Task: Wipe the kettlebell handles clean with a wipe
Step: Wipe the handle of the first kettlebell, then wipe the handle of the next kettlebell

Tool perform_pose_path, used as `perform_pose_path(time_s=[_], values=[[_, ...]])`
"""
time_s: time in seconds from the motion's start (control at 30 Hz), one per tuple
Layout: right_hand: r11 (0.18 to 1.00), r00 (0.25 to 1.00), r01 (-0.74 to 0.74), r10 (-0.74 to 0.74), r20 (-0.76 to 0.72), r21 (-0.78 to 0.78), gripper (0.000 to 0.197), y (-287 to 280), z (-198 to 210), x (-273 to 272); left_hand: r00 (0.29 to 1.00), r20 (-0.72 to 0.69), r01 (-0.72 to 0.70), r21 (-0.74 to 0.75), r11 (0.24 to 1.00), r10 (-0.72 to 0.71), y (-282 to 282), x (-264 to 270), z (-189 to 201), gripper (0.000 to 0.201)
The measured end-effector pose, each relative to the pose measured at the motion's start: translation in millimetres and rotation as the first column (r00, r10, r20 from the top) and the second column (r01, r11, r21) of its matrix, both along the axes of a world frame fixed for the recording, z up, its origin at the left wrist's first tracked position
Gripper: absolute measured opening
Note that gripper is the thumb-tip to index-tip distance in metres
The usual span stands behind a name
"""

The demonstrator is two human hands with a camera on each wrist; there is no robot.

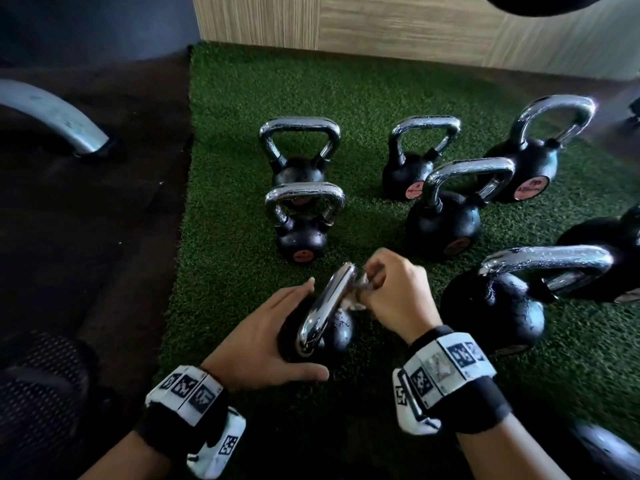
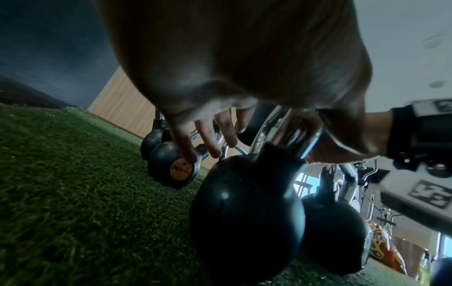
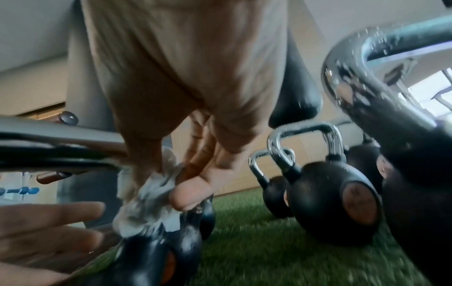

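Note:
A small black kettlebell (image 1: 336,332) stands on the green turf (image 1: 242,188) just in front of me, its chrome handle (image 1: 325,306) running away from me. My left hand (image 1: 263,341) lies flat against the bell's left side, fingers (image 2: 208,139) straight and thumb spread. My right hand (image 1: 391,296) pinches a crumpled white wipe (image 1: 360,294) against the far right leg of the handle. In the right wrist view the wipe (image 3: 149,205) is bunched between thumb and fingers, down where the handle meets the bell (image 3: 151,257). Water drops cover the neighbouring handles.
Several more black kettlebells with chrome handles stand on the turf: two (image 1: 301,237) straight ahead and a group (image 1: 446,223) to the right, the nearest (image 1: 495,310) close to my right wrist. Dark rubber flooring (image 1: 86,237) with a grey curved metal leg (image 1: 52,112) lies left. A wood-panel wall (image 1: 381,22) stands behind.

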State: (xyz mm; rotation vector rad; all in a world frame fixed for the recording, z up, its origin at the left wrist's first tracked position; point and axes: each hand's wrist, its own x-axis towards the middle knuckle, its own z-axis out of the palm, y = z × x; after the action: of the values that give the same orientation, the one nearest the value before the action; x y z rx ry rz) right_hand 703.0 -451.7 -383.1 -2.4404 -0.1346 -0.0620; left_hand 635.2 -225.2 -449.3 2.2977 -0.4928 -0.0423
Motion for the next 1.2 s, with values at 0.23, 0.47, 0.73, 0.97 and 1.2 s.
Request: perform_pose_path(time_s=[0.23, 0.47, 0.73, 0.97, 1.2], values=[[0.961, 0.959, -0.250, 0.263, 0.108, -0.121, 0.031, 6.3, 19.8, 3.5, 0.952, 0.303, -0.077, 0.140, 0.987, 0.031, 3.3, -4.6, 31.5, 0.079], [0.942, 0.976, -0.214, 0.214, -0.029, -0.258, 0.024, -4.7, 27.3, -10.1, 0.972, 0.218, -0.096, 0.024, 0.995, 0.088, 35.4, 10.2, 46.6, 0.022], [0.884, 0.938, -0.337, 0.345, -0.033, -0.323, 0.012, -4.3, 28.4, -22.7, 0.959, 0.197, -0.185, -0.119, 0.975, 0.206, 37.4, -6.0, 28.5, 0.023], [0.626, 0.760, -0.648, 0.570, -0.313, -0.433, 0.027, -24.1, 86.5, 28.2, 0.994, -0.094, -0.046, 0.039, 0.998, 0.049, 70.0, 12.3, 23.6, 0.070], [0.706, 0.811, -0.585, 0.513, -0.281, -0.400, 0.013, -26.0, 148.1, 90.3, 0.945, -0.231, -0.223, 0.061, 0.973, 0.231, 97.4, 81.7, 16.6, 0.051]])
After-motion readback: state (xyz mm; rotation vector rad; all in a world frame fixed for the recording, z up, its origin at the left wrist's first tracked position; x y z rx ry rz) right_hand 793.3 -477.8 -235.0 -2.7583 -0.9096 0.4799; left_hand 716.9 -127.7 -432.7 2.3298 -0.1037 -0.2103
